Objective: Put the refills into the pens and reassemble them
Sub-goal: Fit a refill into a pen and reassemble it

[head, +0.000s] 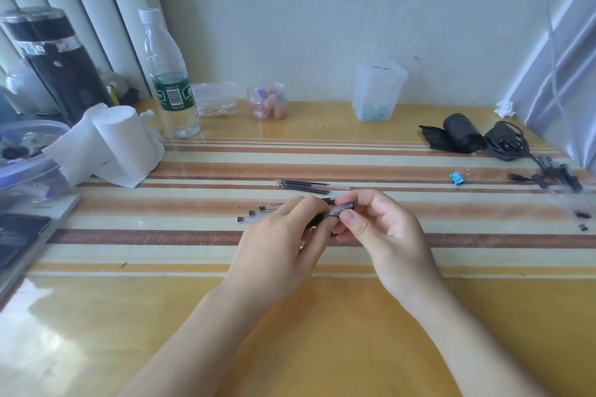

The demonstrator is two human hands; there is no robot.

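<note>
Head view. Held just above the worktop [290,332], between both hands: a pen [339,210], tilted, higher end to the right. Left hand [280,238] knuckles-up, fingers [309,203] curled over the pen's dark lower end and hiding most of it. Right hand [387,235] pinching the grey upper section between thumb and forefinger, the other fingers loosely bent behind. Too blurred to tell whether a refill sits inside.

Just beyond the fingers, flat on the striped part of the worktop: refills [303,186], a small bunch side by side, lying crosswise. Just left of the left fingers, poking out from under that hand: clear barrels [254,214] with black end caps, also lying flat.

Well to the right of the fingers: a blue clip [457,178]; further back, a black roll [461,135] beside a coiled cable [506,142]; near the right edge, small black bits [582,214].

Far beyond the fingers, by the wall: a jar [267,101] of pastel pieces and a clear box [377,90], both upright and well apart.

Far to the left of the fingers: a bottle [169,80], upright; a tissue roll [119,142] just in front of it; a black flask [54,64] further left.
</note>
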